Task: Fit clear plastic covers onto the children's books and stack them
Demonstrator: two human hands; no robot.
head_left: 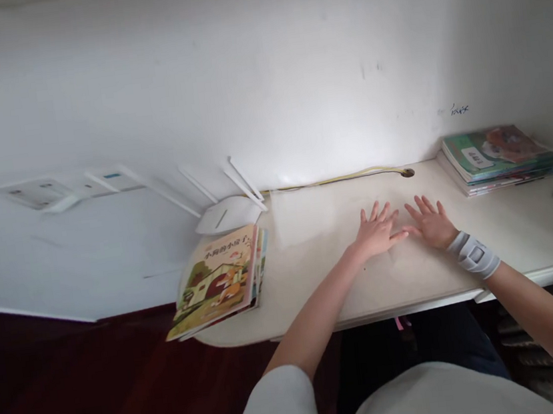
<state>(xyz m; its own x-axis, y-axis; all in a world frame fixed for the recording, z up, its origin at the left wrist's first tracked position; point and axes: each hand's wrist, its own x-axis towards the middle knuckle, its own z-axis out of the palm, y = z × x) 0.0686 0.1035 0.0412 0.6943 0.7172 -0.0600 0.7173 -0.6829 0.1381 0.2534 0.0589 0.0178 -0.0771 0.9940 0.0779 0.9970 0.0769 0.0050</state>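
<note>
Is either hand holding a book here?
No, the left hand and right hand are spread bare over the white desk, apart from the left book stack and right book stack.

Title on the left book: 小狗的小房子, in dark characters across the upper cover. White label on the top right book: characters too small to read. Dark blue handwriting on the wall: illegible.

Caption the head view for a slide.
Left hand and right hand spread on a white desk between two book stacks.
</note>
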